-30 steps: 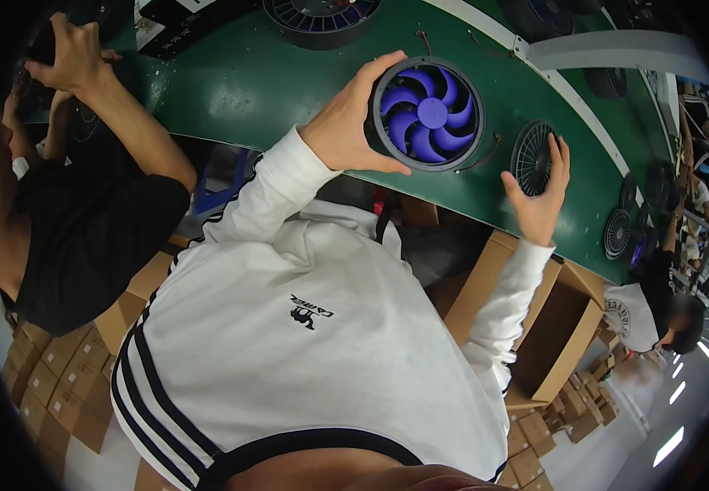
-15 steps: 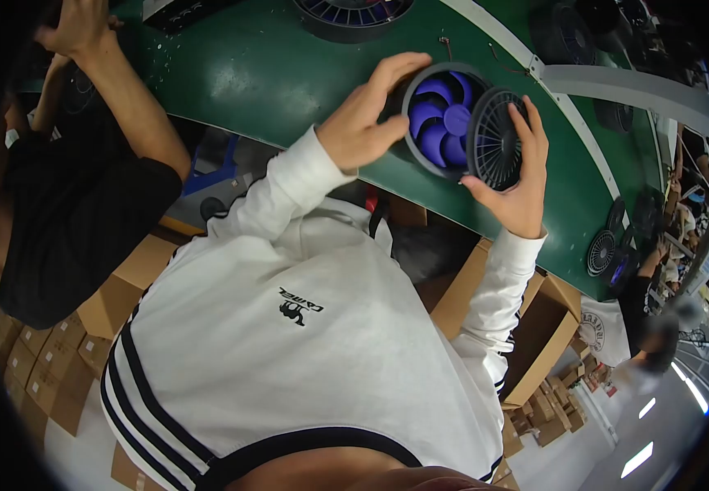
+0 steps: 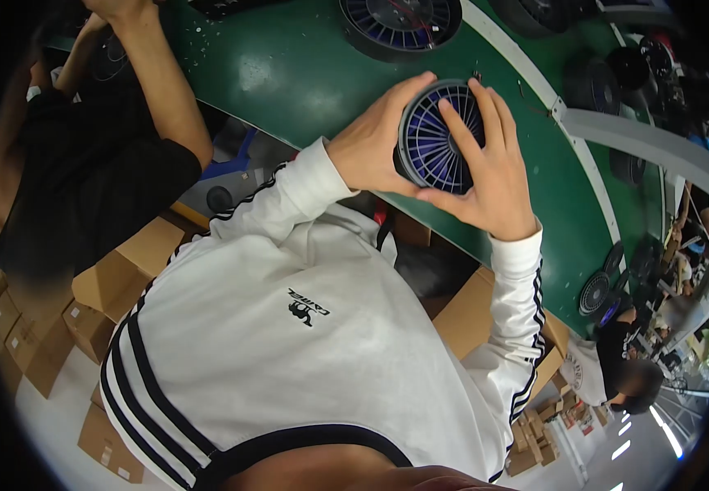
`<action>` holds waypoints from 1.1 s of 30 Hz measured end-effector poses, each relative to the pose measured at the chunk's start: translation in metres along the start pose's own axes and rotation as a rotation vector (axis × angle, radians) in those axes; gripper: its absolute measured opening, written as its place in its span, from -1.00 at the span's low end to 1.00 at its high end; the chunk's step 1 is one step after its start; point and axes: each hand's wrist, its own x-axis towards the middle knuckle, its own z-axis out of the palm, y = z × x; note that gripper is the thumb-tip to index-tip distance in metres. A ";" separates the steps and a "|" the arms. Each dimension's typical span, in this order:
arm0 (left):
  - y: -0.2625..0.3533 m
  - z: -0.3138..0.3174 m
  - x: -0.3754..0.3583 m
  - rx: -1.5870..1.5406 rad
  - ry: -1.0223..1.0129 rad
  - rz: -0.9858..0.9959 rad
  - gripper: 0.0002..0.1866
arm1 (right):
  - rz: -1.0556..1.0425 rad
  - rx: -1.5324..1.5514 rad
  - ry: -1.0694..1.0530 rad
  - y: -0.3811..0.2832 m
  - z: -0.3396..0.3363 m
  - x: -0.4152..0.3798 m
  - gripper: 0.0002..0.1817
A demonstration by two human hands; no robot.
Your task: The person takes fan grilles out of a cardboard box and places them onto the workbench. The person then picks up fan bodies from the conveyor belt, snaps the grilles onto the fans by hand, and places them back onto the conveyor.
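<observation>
Over the green conveyor belt I'm holding the blue-bladed fan, left hand wrapping its rim, right hand pressing flat on the black grille. It's looking light but brittle plastic, so I'm gripping the rim, not the thin ribs

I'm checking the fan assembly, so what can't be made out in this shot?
- Head view: the fan blades are mostly hidden behind the black grille and the right hand.
- Whether the grille is fully seated: the left hand covers that rim.
- Fans far along the green table: too small.
</observation>
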 end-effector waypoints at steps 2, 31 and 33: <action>0.003 -0.003 0.004 -0.028 -0.030 -0.041 0.54 | -0.022 0.010 -0.033 0.005 -0.008 0.000 0.09; 0.022 0.113 0.355 -0.108 0.216 0.059 0.11 | 1.744 -0.757 0.604 0.262 -0.012 -0.481 0.00; 0.002 0.156 0.384 -0.031 0.166 0.067 0.14 | 1.657 -0.927 0.610 0.260 0.002 -0.492 -0.15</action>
